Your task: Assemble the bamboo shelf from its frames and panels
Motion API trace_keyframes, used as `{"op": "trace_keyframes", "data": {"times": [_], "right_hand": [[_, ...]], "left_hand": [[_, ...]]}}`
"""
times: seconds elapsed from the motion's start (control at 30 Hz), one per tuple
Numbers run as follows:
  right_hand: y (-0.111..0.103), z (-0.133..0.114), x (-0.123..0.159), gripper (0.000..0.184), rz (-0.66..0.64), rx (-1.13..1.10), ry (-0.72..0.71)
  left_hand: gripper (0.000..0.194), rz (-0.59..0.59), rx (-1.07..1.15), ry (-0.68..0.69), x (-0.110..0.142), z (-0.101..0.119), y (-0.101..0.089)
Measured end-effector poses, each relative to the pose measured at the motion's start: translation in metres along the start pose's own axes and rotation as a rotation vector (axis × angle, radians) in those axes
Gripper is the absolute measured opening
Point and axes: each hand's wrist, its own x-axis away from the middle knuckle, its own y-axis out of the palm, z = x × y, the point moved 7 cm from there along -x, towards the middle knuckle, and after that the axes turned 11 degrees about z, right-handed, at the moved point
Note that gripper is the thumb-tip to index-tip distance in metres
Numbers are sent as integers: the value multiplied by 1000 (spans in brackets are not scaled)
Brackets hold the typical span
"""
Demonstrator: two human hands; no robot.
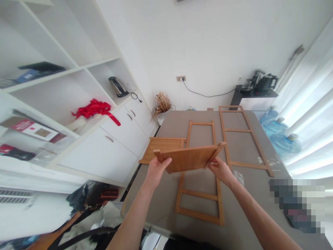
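Observation:
I hold a flat wooden shelf panel (188, 158) in the air above a grey table (241, 194). My left hand (156, 169) grips its left end, fingers wrapped round the edge. My right hand (220, 169) grips its right end from below. Under the panel a ladder-like wooden frame (199, 196) lies flat on the table. A second, longer wooden frame (244, 137) lies to its right. Another wooden panel (162, 147) rests at the table's left edge.
White shelving and cabinets (104, 146) line the left wall, holding a kettle (117, 86) and a red ribbon (95, 109). A small clear bag (238, 177) lies by my right wrist. Water bottles (279, 139) stand at the right by curtains. A dried plant (162, 104) sits beyond the table.

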Motion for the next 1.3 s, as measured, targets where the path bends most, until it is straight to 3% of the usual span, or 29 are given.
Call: {"op": "trace_keyframes", "data": {"times": [0.07,0.17,0.33,0.47,0.6,0.87,0.97,1.17,1.3], "right_hand": [[2,18,6,36,-5,71,36],[9,51,27,27,-47,230,131],[35,89,64,24,-158,434,254],[52,102,74,25,-232,496,287],[57,111,74,28,-288,522,302],[61,109,76,30,-319,529,361],[61,107,76,29,-310,496,383],[48,96,77,28,-292,296,385],[31,64,76,37,-291,-12,333]], "left_hand": [[43,39,62,5,-5,-3,-9],[47,82,78,26,-12,-1,-24],[45,112,97,25,-20,4,-42],[42,86,133,15,-23,5,-42],[39,42,189,-18,-22,2,-34],[40,-46,213,-87,-19,-1,-13],[40,-25,219,-163,-24,-6,-13],[43,156,263,-487,-42,-41,-30],[39,253,263,-714,-51,-72,-36]]}}
